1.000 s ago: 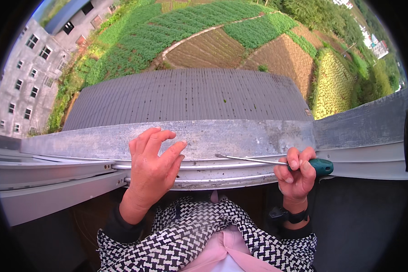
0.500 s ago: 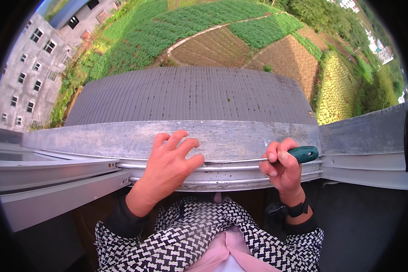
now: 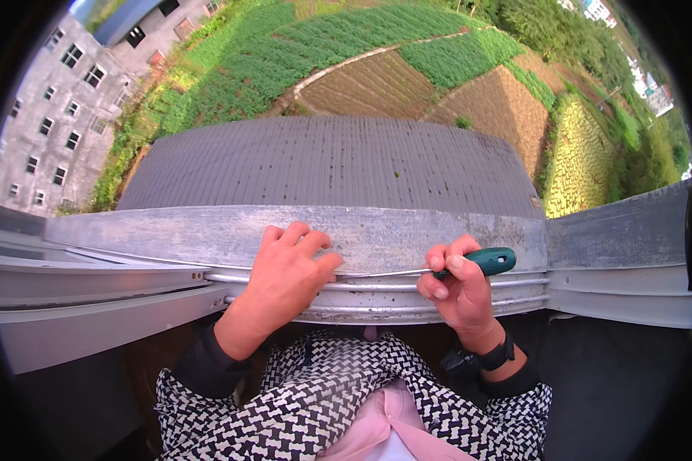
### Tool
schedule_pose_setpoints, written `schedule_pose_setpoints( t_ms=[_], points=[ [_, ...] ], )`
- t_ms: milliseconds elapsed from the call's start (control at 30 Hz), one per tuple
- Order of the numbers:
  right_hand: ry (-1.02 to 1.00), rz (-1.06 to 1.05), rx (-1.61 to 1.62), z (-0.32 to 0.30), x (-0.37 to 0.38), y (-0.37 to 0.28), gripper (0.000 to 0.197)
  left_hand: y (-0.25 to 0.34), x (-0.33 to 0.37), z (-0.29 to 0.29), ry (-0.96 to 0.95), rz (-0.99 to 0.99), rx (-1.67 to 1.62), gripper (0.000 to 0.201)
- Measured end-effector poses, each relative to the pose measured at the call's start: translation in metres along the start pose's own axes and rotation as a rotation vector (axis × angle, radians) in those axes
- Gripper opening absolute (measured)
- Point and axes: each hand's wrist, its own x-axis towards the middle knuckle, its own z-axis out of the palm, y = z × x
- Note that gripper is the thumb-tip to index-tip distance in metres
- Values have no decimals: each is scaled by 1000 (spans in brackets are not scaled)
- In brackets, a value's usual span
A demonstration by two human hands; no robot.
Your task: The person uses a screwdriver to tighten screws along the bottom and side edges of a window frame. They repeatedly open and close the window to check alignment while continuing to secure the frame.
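My right hand [image 3: 463, 288] is closed around a screwdriver [image 3: 490, 261] with a dark green handle, near where its thin metal shaft begins. The shaft lies almost level and points left along the window's aluminium bottom track [image 3: 384, 286]. Close to the shaft's far end is my left hand [image 3: 284, 273], palm down over the track. Its fingers are bent and slightly apart, with the thumb beside the shaft's end. Whether the thumb touches the shaft is hard to see, since the hand covers the tip.
Sliding window frames [image 3: 108, 288] stand at the left, and a fixed frame [image 3: 630, 286] at the right. Beyond the track runs a grey concrete sill [image 3: 407, 230]. A corrugated roof [image 3: 315, 165] lies below outside, with fields [image 3: 361, 84] and a grey building [image 3: 61, 123] farther off.
My right hand and the screwdriver have moved left, toward my left hand. The left hand's fingers have drawn a little closer together. The whole view has shifted slightly.
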Motion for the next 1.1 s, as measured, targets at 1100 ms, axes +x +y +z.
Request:
schedule_pose_setpoints(
  t_ms=[1100],
  points=[
    [-90,-115,-382,17,-20,-59,33,-12,-59,4,255,-163,-231,35]
  ],
)
